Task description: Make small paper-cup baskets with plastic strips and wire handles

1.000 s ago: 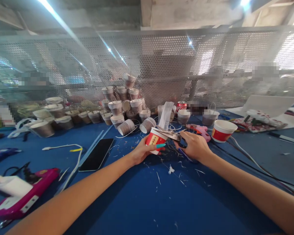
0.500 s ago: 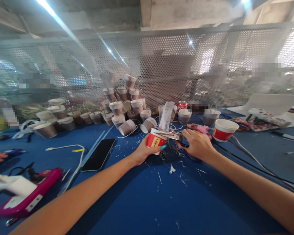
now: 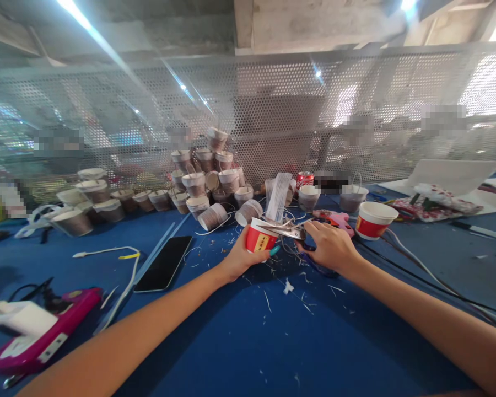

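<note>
My left hand [image 3: 240,255] is closed around a red and white paper cup [image 3: 261,238], its thumb with a teal nail across the front. In my right hand [image 3: 334,242] is a pair of scissors [image 3: 291,230], fingers wrapped round the dark handles. The metal blades lie at the cup's rim; whether they are cutting into it I cannot tell. Just behind the cup stands a bundle of clear strips [image 3: 278,198]. A pink glue gun [image 3: 339,220] lies beyond my right hand, and another red and white paper cup [image 3: 376,220] stands to its right.
Several brown-wrapped cups [image 3: 194,184] are stacked along the back before a perforated metal screen [image 3: 281,110]. A phone [image 3: 163,263], a white cable [image 3: 107,249] and a magenta power strip [image 3: 62,331] lie left. Cords [image 3: 438,289] cross the right; white scraps [image 3: 288,286] litter the blue table [image 3: 231,347].
The view has shifted slightly, so things sit a little further left. Another person's hand at the left edge is out of view now. Both my hands keep their hold on cup and scissors.
</note>
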`<state>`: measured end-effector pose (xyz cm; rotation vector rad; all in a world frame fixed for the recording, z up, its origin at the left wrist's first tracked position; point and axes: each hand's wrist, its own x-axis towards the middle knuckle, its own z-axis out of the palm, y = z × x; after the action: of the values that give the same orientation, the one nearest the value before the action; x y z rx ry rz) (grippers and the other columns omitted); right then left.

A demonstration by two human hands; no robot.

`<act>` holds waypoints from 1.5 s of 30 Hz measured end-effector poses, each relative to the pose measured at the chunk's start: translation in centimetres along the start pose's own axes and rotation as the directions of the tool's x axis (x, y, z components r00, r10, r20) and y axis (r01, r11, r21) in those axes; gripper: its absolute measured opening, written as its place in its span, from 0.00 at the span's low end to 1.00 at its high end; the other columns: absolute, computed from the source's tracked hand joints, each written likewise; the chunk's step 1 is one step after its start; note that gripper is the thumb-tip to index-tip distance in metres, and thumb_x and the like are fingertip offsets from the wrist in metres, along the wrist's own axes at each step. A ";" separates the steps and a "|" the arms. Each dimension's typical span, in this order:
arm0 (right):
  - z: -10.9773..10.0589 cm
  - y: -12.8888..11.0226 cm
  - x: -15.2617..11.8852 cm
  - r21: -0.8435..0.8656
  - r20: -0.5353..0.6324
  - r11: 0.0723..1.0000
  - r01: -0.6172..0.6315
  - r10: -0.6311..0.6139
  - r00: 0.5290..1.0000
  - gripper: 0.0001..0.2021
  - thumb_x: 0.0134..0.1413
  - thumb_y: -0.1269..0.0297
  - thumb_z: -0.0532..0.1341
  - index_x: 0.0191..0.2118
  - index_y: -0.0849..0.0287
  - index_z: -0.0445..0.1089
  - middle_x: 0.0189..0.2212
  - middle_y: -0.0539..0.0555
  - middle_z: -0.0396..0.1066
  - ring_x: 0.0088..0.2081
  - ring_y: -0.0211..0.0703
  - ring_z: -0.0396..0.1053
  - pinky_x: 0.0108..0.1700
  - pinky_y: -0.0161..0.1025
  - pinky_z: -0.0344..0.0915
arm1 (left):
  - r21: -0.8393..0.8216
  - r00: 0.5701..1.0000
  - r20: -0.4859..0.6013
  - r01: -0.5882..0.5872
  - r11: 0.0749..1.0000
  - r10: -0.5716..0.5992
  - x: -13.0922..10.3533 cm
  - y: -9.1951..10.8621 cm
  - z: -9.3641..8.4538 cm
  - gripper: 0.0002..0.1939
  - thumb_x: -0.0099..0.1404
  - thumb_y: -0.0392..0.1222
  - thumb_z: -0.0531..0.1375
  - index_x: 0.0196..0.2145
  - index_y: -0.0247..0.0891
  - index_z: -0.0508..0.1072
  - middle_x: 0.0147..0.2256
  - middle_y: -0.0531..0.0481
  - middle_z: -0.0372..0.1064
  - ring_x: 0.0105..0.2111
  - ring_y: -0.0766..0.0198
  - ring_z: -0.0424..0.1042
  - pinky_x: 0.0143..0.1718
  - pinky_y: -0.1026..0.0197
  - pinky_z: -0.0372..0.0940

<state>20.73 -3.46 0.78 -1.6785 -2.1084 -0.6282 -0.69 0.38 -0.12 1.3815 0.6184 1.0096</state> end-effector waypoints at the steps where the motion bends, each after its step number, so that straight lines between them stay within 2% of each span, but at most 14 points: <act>1: 0.1 0.0 0.0 0.004 -0.004 1.000 0.003 -0.003 1.000 0.16 0.51 0.52 0.49 0.35 0.59 0.64 0.31 0.54 0.70 0.33 0.43 0.67 0.26 0.34 0.51 | 0.002 1.000 0.000 -0.001 1.000 0.001 0.0 0.0 0.0 0.32 0.42 0.35 0.67 0.45 0.38 0.62 0.38 0.47 0.68 0.35 0.61 0.68 0.36 0.59 0.65; 12: 0.6 0.1 -0.1 0.001 -0.057 1.000 0.020 -0.020 0.998 0.14 0.51 0.54 0.50 0.32 0.60 0.63 0.29 0.54 0.71 0.30 0.42 0.68 0.26 0.34 0.52 | 0.009 1.000 -0.012 0.020 1.000 -0.020 -0.1 0.2 -0.1 0.31 0.43 0.37 0.67 0.44 0.38 0.62 0.36 0.48 0.67 0.34 0.61 0.68 0.33 0.60 0.65; 27: 0.5 0.3 -0.1 -0.043 -0.106 0.999 0.024 -0.028 0.994 0.13 0.50 0.55 0.51 0.29 0.60 0.64 0.24 0.52 0.70 0.24 0.38 0.66 0.22 0.33 0.43 | 0.064 0.999 -0.040 0.010 0.998 -0.007 0.2 -0.3 -0.4 0.33 0.43 0.40 0.67 0.46 0.37 0.59 0.37 0.48 0.67 0.34 0.62 0.68 0.34 0.58 0.65; 32: 0.1 0.0 0.1 -0.103 -0.130 0.995 0.019 -0.032 0.991 0.16 0.51 0.52 0.49 0.33 0.60 0.64 0.27 0.54 0.70 0.28 0.41 0.66 0.23 0.34 0.43 | 0.160 0.997 -0.057 -0.051 0.986 0.061 0.2 -0.3 -0.2 0.33 0.42 0.41 0.67 0.46 0.38 0.58 0.37 0.48 0.66 0.35 0.61 0.68 0.36 0.56 0.65; 39: -0.2 -0.4 -0.1 -0.098 -0.094 0.995 0.007 -0.016 0.995 0.18 0.51 0.50 0.49 0.35 0.60 0.63 0.29 0.55 0.69 0.32 0.43 0.65 0.24 0.35 0.45 | 0.238 0.982 0.015 -0.188 0.953 0.190 0.2 -0.3 0.0 0.34 0.45 0.40 0.66 0.47 0.38 0.56 0.40 0.47 0.64 0.37 0.61 0.67 0.40 0.55 0.64; 45: -0.6 -0.6 -0.2 -0.181 -0.107 0.983 -0.005 -0.015 0.994 0.19 0.52 0.50 0.48 0.40 0.59 0.63 0.32 0.57 0.67 0.34 0.45 0.64 0.26 0.35 0.48 | 0.267 0.977 0.031 -0.211 0.940 0.211 0.1 -0.3 -0.2 0.37 0.44 0.41 0.67 0.49 0.39 0.53 0.42 0.45 0.63 0.40 0.57 0.67 0.42 0.51 0.65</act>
<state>20.17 -4.06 1.14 -1.6913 -2.0324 -0.9167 -0.71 0.56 -0.47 1.7169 0.6321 1.1241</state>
